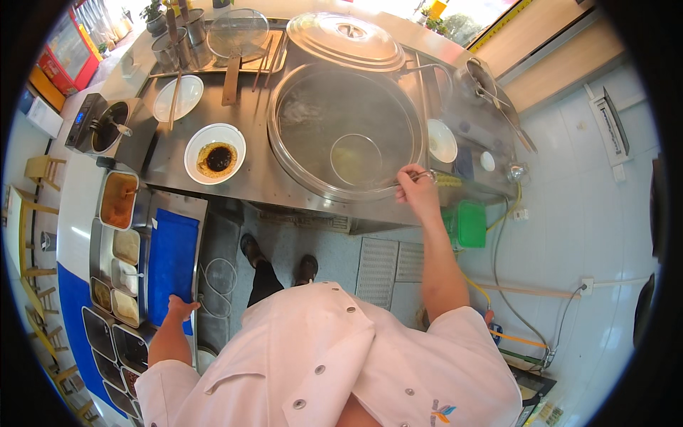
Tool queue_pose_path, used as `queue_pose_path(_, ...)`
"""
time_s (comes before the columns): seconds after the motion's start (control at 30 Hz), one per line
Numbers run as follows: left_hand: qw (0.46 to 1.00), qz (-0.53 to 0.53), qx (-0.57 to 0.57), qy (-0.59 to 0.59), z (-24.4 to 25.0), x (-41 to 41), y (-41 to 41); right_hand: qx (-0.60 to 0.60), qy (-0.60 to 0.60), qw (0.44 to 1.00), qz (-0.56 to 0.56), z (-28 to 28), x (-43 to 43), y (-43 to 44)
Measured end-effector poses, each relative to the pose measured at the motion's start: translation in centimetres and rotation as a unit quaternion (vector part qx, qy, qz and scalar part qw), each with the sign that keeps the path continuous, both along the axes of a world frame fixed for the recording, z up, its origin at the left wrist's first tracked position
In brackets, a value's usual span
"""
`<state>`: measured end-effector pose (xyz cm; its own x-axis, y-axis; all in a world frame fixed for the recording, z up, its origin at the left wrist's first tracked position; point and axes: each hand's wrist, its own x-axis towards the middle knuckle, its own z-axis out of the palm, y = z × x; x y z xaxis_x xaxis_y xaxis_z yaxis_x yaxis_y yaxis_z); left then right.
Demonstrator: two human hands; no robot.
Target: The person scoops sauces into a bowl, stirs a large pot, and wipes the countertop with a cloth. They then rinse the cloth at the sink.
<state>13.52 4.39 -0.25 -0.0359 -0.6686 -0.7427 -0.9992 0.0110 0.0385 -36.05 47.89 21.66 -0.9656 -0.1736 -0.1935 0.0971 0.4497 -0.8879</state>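
My right hand [416,184] grips the metal handle of a round strainer [356,134] at the right front rim of a large steel pot [273,140]. The strainer's ring sits in the cloudy, steaming water, with something pale yellow inside it. My left hand [181,307] rests on a blue cloth [173,256] by the edge of the steel side counter, holding nothing. Left of the pot stands a white bowl [193,169] with dark sauce over a yellowish seasoning [205,165]. Behind it is another white bowl [184,104] with chopsticks [174,101] across it.
A domed steel lid [320,37] lies behind the pot, beside a wooden-handled mesh skimmer [232,80]. Seasoning pans [120,200] line the left counter. On the right are a white bowl [442,140], a steel saucepan [472,80] and a green container [470,224] below the counter.
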Motion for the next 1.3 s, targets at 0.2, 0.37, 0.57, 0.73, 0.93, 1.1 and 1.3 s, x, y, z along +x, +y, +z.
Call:
queue_pose_path(0.2,1.000,0.003,-0.004,0.006,-1.5,1.3,-0.5,0.181,0.266,0.941,0.108,1.2,-1.0,-0.2)
queue_pose_path(0.37,1.000,0.002,0.014,0.003,-0.3,0.1,-0.4,0.209,0.311,0.913,0.159,-4.0,-1.9,-0.8)
queue_pose_path(0.57,1.000,0.001,0.007,-0.002,0.2,0.1,-0.2,0.064,0.025,0.997,0.048,-5.1,-1.9,-2.3)
queue_pose_path(0.73,0.998,0.034,0.051,-0.010,2.0,-1.3,0.3,-0.245,-0.131,0.951,-0.137,-4.8,-1.1,-0.5)
queue_pose_path(0.93,0.999,0.020,0.040,-0.018,2.2,-1.5,0.3,-0.199,-0.100,0.969,-0.112,-1.8,-0.1,1.5)
queue_pose_path(1.1,1.000,-0.005,-0.003,-0.010,0.3,-0.1,0.0,0.168,0.233,0.952,0.105,0.9,0.8,0.1)
queue_pose_path(1.3,1.000,0.014,0.023,0.001,1.0,-0.4,0.1,0.208,0.203,0.946,0.142,0.6,0.9,-2.2)
